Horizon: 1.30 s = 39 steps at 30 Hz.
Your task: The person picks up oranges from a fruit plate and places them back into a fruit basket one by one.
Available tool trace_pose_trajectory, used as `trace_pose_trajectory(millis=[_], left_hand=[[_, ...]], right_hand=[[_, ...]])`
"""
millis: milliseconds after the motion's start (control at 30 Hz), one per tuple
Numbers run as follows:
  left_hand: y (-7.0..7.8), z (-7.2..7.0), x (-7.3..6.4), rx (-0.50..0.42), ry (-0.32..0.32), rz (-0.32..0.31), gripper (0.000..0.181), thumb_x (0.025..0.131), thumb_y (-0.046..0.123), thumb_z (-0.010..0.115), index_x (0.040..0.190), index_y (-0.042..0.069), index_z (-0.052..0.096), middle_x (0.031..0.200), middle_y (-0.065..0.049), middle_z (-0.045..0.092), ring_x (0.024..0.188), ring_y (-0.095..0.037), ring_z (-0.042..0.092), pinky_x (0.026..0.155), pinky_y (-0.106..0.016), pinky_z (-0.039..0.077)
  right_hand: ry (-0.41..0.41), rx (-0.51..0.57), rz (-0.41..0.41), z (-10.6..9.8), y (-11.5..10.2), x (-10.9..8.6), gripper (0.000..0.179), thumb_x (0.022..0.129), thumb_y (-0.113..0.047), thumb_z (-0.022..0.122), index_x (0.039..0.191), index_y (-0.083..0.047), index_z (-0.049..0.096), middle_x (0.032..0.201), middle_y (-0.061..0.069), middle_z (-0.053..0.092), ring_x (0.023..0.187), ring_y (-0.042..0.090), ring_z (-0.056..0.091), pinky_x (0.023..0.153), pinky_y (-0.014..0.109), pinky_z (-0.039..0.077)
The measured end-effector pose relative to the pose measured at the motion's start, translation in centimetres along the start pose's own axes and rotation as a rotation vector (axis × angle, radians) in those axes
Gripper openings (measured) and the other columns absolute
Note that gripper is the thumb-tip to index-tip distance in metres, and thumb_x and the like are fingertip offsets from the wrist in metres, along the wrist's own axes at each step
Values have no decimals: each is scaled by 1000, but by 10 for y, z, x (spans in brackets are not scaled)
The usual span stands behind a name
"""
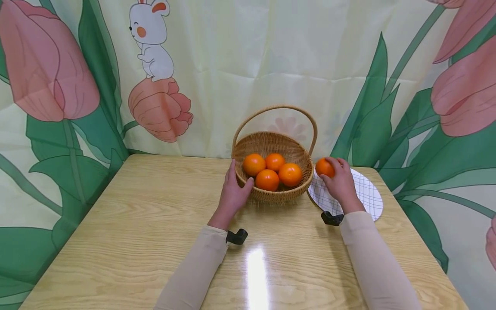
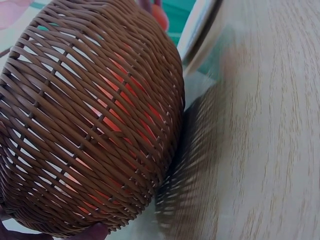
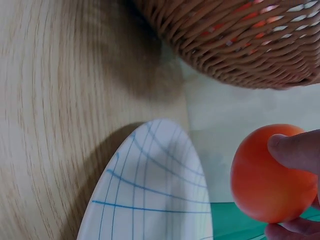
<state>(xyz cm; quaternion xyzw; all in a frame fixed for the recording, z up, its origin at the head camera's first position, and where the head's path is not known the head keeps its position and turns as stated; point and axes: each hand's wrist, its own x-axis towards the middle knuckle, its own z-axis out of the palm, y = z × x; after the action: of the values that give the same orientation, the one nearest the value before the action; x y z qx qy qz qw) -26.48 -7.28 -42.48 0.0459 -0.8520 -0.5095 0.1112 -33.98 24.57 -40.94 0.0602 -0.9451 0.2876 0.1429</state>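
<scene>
A wicker basket with a tall arched handle holds several oranges. My left hand rests against its left side, fingers straight along the wall and thumb at the front rim. In the left wrist view, a fingertip shows at the woven wall, and orange colour shows through the gaps. To the right of the basket, my right hand pinches one orange between thumb and fingers. That orange is held above the far left part of a white plate with blue crossing lines.
The plate lies close to the basket's right side, near the back of the wooden table. Behind the table hangs a curtain printed with tulips and a rabbit. Each wrist carries a black camera mount.
</scene>
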Motion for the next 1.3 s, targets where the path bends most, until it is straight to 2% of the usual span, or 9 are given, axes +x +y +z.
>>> trace_pose_trajectory(millis=[400, 767, 1300], left_hand=[[-2, 1, 1, -5, 10, 17, 83, 82, 47, 55, 146, 30, 5, 150, -6, 21, 133, -33, 32, 103, -51, 33], [1, -1, -2, -16, 0, 29, 83, 82, 49, 54, 146, 30, 5, 150, -8, 21, 132, -34, 32, 103, -51, 33], [2, -1, -3, -32, 2, 23, 84, 82, 49, 55, 147, 28, 6, 150, -7, 20, 133, -32, 31, 103, -51, 32]], right_hand=[[82, 20, -60, -14, -17, -16, 55, 82, -18, 65, 133, -17, 44, 140, 22, 28, 117, 49, 38, 95, 63, 32], [113, 34, -60, -26, -31, -27, 56, 82, -22, 66, 133, -22, 43, 144, 17, 26, 122, 47, 36, 97, 62, 32], [157, 43, -134, -35, -57, -39, 55, 82, -23, 66, 132, -24, 45, 145, 12, 26, 123, 43, 38, 94, 60, 37]])
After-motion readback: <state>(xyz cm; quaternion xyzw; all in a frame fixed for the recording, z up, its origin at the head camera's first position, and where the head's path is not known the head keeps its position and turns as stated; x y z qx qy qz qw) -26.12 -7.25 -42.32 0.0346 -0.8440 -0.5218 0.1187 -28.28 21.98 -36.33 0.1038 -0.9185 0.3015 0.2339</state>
